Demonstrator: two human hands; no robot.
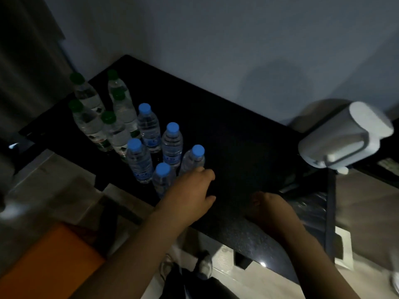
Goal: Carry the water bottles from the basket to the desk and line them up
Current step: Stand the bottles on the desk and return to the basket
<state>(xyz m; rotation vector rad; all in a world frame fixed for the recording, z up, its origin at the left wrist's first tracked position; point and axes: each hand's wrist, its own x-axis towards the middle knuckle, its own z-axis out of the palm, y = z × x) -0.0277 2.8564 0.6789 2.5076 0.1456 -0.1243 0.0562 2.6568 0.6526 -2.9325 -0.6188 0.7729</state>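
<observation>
Several water bottles stand on the dark desk. A green-capped group fills the back left and a blue-capped group stands nearer me. My left hand is curled around the lower part of the rightmost blue-capped bottle, with one finger lying across it and its base hidden behind the hand. My right hand rests on the desk's front right part. Its fingers are lost in the dark and nothing shows in it.
A white appliance sits at the desk's right end. An orange container stands on the floor at the lower left. A pale wall backs the desk. The room is dim. Pale floor tiles lie in front.
</observation>
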